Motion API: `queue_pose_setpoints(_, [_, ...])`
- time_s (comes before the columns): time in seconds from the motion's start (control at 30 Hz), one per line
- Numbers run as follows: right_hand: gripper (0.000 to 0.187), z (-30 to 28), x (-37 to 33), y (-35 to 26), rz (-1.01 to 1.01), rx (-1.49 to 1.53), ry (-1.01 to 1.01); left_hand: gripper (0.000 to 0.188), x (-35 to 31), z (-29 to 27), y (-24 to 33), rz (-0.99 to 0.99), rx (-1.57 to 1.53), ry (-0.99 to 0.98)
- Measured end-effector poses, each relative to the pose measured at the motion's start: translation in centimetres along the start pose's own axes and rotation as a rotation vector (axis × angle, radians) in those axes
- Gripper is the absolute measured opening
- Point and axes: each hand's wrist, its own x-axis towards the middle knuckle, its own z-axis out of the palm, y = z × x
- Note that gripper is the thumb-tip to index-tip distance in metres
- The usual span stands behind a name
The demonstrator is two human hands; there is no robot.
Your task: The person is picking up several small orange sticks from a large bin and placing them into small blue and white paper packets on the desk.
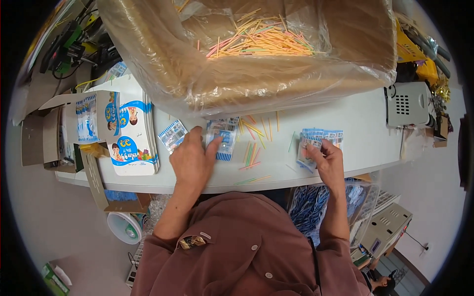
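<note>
My left hand (190, 165) rests on the white table with its fingers apart. Its thumb touches a small blue-and-white plastic packet (224, 151), and a similar packet (172, 135) lies beside its fingers on the left. Over at the right, my right hand (332, 165) pinches a blue-edged packet (307, 157) between thumb and fingers. More of these packets overlap behind it. Thin pastel sticks (251, 155) in pink, green and yellow lie loose on the table between my hands.
A large plastic-lined cardboard box (237, 81) holding a heap of pastel sticks (269, 39) stands at the back. Flat printed cartons (136, 167) are stacked at left, beside an open printed box (104, 116). A grey machine (409, 104) sits at right; a clear bin (363, 217) holds blue-and-white strips below.
</note>
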Motion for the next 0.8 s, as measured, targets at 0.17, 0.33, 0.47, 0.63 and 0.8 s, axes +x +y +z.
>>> queue_pose_setpoints(0.17, [0.026, 0.5, 0.8, 0.1, -0.289, -0.62, 0.366, 0.037, 1.7, 1.0, -0.9, -0.063, -0.061, -0.029])
queue_pose_setpoints(0.33, [0.01, -5.3, 1.6, -5.4, -0.411, -0.339, 0.58, 0.024, 2.2, 0.0, -0.9, -0.239, -0.332, -0.156])
queue_pose_setpoints(0.47, [0.005, -8.4, 5.5, -16.0, -0.824, -0.447, 0.426, 0.02, 1.7, 1.4, -2.4, -0.111, -0.32, -0.068])
queue_pose_setpoints(0.63, [0.015, -3.6, 18.0, -23.3, -0.943, -0.93, -0.292, 0.01, 0.6, 0.3, -2.9, 0.043, 0.007, -0.04])
queue_pose_setpoints(0.8, [0.025, 1.2, 25.2, -21.1, -0.812, -1.433, -0.502, 0.012, 0.0, -0.3, -3.0, 0.133, -0.126, 0.039])
